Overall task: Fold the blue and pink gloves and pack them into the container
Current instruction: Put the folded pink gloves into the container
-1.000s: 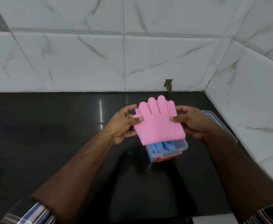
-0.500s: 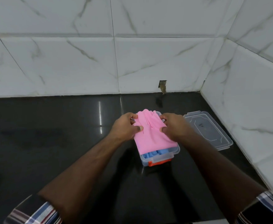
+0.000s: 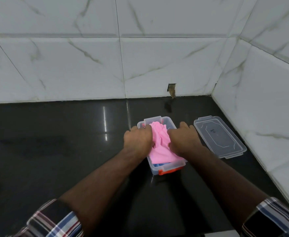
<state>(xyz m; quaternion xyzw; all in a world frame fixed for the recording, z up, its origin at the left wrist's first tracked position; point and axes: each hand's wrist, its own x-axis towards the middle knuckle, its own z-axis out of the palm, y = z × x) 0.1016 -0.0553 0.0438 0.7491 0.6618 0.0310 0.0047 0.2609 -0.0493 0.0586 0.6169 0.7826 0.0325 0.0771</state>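
While tucking pink glove (image 3: 159,142) into container (image 3: 167,166) over blue glove (image 3: 161,164): left hand (image 3: 137,141), right hand (image 3: 183,140) pressing down, finger curl unseen; lid (image 3: 220,136) aside.

Both hands press a pink glove (image 3: 159,142) down into a clear container (image 3: 172,165) on a black counter (image 3: 54,142), left hand (image 3: 137,140) and right hand (image 3: 183,139) on either side. A blue glove (image 3: 159,164) shows beneath it. A clear lid (image 3: 220,136) lies just right of the container, near the marble-tiled wall (image 3: 89,62).
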